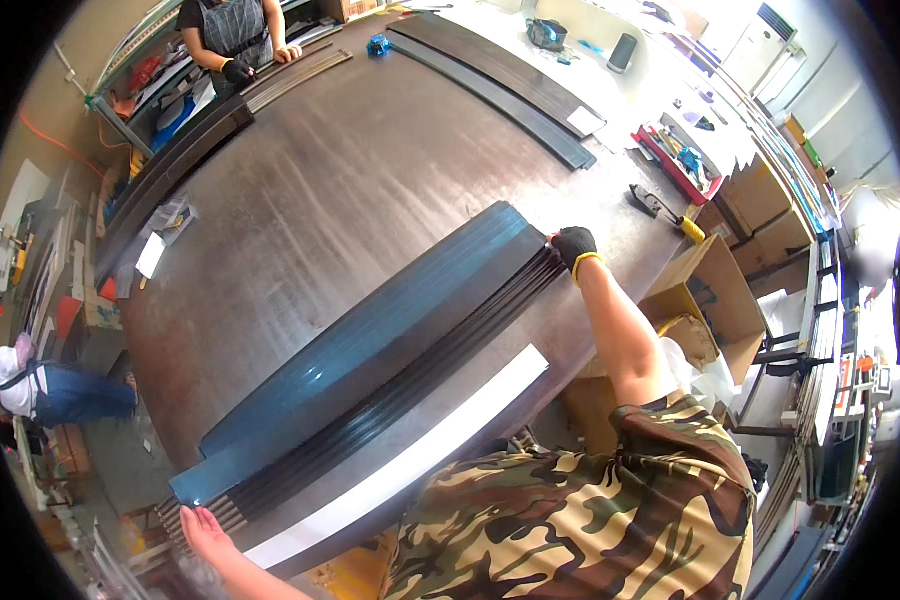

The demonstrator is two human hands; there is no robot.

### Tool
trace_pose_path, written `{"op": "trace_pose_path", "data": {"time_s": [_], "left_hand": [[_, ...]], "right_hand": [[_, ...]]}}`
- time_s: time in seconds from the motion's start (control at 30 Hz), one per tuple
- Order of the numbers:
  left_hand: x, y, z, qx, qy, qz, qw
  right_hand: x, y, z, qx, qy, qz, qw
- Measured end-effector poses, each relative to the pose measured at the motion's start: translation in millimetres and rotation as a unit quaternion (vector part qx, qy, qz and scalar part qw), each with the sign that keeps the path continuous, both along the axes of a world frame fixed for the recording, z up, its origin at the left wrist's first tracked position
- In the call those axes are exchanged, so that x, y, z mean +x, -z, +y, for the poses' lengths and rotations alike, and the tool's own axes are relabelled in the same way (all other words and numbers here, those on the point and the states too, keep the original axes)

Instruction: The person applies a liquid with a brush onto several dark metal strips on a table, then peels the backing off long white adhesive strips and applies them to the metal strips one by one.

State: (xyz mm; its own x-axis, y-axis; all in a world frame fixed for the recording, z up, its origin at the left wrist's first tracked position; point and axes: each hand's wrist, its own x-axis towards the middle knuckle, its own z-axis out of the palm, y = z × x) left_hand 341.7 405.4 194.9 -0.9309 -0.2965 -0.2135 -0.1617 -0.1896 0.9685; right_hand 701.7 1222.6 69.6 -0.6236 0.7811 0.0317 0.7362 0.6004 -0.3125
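A long stack of dark metal strips [400, 385] lies slantwise across the table, with rod-like ends showing at its near left. Along its far side lies a wide, shiny blue-black panel [370, 320]. My left hand [207, 537] is bare and rests against the near-left ends of the strips, fingers stretched out. At the opposite end my right hand [575, 245], in a black glove with a yellow cuff, has its fingers bent around the strip ends beside the panel's corner. The glove hides part of that grip. A long white strip [400, 465] lies nearer to my body.
The large brown table [300, 230] holds more dark profiles [490, 85] at its far side. A co-worker in an apron [235, 40] handles thin strips at the far left. On the right are a red tray of tools [678, 165], a yellow-handled tool [690, 229] and an open cardboard box [715, 300].
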Motion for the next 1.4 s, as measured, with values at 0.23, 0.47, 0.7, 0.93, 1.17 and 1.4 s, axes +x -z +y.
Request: {"op": "trace_pose_path", "data": {"time_s": [0.23,0.47,0.7,0.93,1.17,1.4], "left_hand": [[-17.1,4.6,-3.9,-0.028,0.001,0.002,1.0],[-21.6,2.4,8.0,-0.02,0.02,0.001,1.0],[-20.8,18.6,-6.5,-0.006,0.012,-0.01,1.0],[-31.0,23.4,24.9,0.019,-0.087,-0.088,0.992],[-22.9,122.9,2.5,-0.227,-0.128,-0.02,0.965],[-8.0,154.4,-2.3,-0.483,-0.154,-0.034,0.861]], "right_hand": [[-3.5,-4.4,-14.5,-0.07,0.124,-0.078,0.987],[-2.2,-3.0,-18.9,-0.107,0.168,0.007,0.98],[-10.6,0.4,-2.7,0.102,-0.133,-0.192,0.967],[38.5,65.3,56.0,-0.326,0.169,0.13,0.921],[41.5,78.6,82.3,-0.204,0.096,0.098,0.969],[29.6,73.4,69.9,-0.284,0.126,0.139,0.94]]}}
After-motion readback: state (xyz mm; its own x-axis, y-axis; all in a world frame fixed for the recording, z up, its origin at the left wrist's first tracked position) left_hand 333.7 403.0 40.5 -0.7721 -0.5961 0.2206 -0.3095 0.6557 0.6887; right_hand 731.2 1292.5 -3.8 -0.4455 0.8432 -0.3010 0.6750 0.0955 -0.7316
